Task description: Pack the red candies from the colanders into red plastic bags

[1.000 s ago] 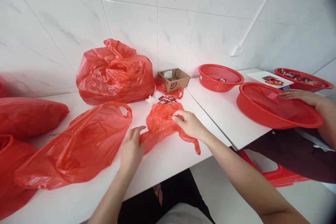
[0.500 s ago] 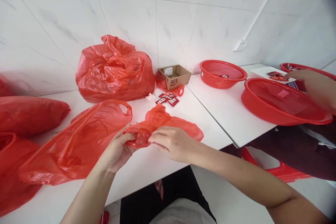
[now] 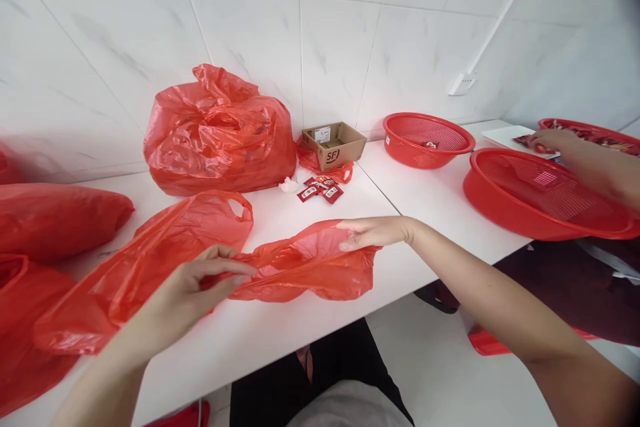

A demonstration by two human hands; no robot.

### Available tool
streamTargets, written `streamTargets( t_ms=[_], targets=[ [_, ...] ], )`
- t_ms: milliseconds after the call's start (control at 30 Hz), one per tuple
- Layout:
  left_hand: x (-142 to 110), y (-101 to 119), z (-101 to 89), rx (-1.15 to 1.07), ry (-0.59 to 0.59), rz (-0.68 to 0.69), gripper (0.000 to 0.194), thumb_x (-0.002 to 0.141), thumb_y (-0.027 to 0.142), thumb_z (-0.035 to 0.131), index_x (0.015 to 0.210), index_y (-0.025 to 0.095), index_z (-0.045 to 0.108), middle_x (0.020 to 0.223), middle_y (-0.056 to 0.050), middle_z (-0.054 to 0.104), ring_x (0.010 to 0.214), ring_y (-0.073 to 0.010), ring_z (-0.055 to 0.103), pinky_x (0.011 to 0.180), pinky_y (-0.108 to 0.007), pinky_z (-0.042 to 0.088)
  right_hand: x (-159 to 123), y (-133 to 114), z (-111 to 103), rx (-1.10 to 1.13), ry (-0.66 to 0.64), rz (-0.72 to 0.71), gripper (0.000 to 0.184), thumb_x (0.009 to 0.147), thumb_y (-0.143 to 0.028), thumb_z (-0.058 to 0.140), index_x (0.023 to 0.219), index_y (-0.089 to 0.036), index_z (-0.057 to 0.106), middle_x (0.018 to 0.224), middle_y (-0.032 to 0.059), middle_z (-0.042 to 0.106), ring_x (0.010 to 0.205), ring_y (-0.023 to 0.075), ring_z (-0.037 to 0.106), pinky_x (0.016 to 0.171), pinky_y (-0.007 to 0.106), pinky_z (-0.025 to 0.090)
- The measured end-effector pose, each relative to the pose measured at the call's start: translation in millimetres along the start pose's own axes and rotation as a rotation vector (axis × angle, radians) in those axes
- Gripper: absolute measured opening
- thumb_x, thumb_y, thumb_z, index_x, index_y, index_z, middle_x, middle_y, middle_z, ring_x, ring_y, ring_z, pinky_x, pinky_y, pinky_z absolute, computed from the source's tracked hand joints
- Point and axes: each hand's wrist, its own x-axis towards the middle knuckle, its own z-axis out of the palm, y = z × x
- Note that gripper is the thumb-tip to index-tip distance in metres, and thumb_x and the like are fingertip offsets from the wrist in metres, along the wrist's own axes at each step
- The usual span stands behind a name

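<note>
Red plastic bag (image 3: pixel 300 270) lies spread out on the white table (image 3: pixel 280 340) at lower centre, stretched between the person's two hands. At the far left, stuffed red bags (image 3: pixel 55 220) are piled at the table's edge, and a flat red carrier bag (image 3: pixel 150 273) lies just beside them, partly under the left hand (image 3: pixel 185 287). That hand's curled fingers and thumb pinch the gathered left end of the bag. Behind, at upper left of centre, sits a large bulging red bag (image 3: pixel 217 137). Next come a crumpled white tissue (image 3: pixel 289 185), small red sachets (image 3: pixel 320 191) and a cardboard box (image 3: pixel 333 145) against the wall. The right hand (image 3: pixel 375 233) reaches, fingers nearly straight, onto the bag's right edge; whether it grips cannot be told. Further right stand red mesh baskets (image 3: pixel 425 140) (image 3: pixel 540 197), and a co-worker's hand (image 3: pixel 547 141) reaches in at upper right.
</note>
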Motion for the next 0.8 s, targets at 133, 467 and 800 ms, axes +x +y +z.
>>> streamTargets(
  t_ms=[133,467,800],
  targets=[
    [5.6,-2.3,30.9,0.426,0.059,0.018,0.047,0.08,0.047,0.06,0.125,0.035,0.065,0.129,-0.008,0.055,0.098,-0.0302,0.063,0.083,-0.038,0.05,9.0,6.9,-23.6,0.343,-0.539,0.053,0.058,0.081,-0.047,0.063,0.128,-0.012,0.059,0.105,0.0089,0.071,0.091,0.0161,0.068,0.078,0.026,0.05],
    [-3.2,4.5,43.1,0.44,0.019,0.083,0.05,0.088,0.048,0.053,0.138,0.042,0.05,0.156,0.004,0.035,0.131,-0.0296,0.049,0.105,-0.04,0.044,154.4,62.1,-10.5,-0.51,0.399,0.053,0.067,0.083,-0.056,0.061,0.138,-0.018,0.051,0.139,0.0136,0.05,0.126,0.0306,0.047,0.106,0.044,0.034],
    [0.1,-12.9,29.9,0.469,0.057,0.107,0.049,0.09,0.049,0.051,0.138,0.041,0.047,0.146,0.004,0.05,0.134,-0.0239,0.047,0.11,-0.042,0.041,158.8,103.0,33.6,-0.618,0.52,0.07,0.037,0.088,-0.045,0.058,0.113,-0.02,0.068,0.123,0.0155,0.058,0.114,0.0373,0.05,0.098,0.049,0.038]
  ],
)
